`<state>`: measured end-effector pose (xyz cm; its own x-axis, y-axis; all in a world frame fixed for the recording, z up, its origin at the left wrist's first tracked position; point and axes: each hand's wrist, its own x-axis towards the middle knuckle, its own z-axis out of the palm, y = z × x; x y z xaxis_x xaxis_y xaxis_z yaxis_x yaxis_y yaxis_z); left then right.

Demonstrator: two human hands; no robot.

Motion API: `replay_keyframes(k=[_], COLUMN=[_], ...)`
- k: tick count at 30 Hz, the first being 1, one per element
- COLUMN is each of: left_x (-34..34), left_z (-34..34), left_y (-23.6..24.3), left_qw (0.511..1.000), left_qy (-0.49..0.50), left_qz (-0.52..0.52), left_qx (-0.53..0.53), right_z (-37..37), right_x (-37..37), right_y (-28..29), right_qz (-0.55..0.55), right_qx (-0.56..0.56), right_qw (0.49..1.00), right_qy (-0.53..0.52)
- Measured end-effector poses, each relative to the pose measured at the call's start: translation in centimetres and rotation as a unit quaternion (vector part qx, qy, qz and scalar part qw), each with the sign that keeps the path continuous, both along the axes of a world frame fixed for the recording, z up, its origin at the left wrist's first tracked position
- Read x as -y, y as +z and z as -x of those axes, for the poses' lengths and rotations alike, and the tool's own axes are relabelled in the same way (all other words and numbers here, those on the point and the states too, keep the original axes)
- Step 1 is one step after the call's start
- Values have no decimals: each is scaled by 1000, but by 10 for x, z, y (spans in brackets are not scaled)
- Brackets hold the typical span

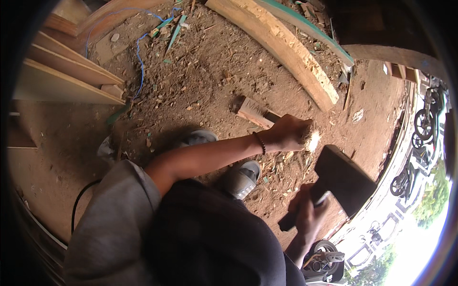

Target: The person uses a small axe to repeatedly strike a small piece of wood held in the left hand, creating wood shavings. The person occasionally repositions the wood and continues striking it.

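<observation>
My left hand [287, 134] is closed round the handle of a chisel [312, 139], whose pale, frayed wooden end sticks out past my fist. On the other side of the fist a dark part lies against a reddish wooden block [253, 112] on the ground, though my hand hides most of it. My right hand [309, 208] grips a dark mallet [344, 178] by its handle. Its big blocky head is raised to the right of my left fist, apart from the chisel.
A long, rough-hewn timber [286, 50] lies ahead, beside a green-edged board [310, 24]. Wooden panels [71, 78] stand at the left, near a blue cord [139, 57]. Wood chips litter the dirt around my shoes [243, 181]. Motorcycles [422, 124] are parked at the right.
</observation>
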<state>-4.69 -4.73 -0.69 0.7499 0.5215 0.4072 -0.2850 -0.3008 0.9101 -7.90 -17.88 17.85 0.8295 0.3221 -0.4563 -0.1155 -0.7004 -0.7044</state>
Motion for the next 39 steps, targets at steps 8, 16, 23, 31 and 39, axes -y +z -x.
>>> replay_keyframes(k=[8,16,23,31,39], left_x=[0,2,9,5,-32], left_z=[2,1,0,-1,-13], left_y=[-1,-1,-10,-5,-5], left_qw=[997,992,998,996,986], left_qy=[-58,-76,-36,-55,10], left_qz=[-13,-39,-44,-59,84], left_qx=[-52,-94,-40,-48,143], right_z=[-9,5,-5,-2,2], right_x=[9,-1,15,1,50], right_y=[23,2,56,-3,-30], right_qz=[21,41,-58,-8,-144], right_qx=[350,-37,288,-67,-172], right_qw=[926,996,953,998,963], right_qy=[138,-71,78,17,-150])
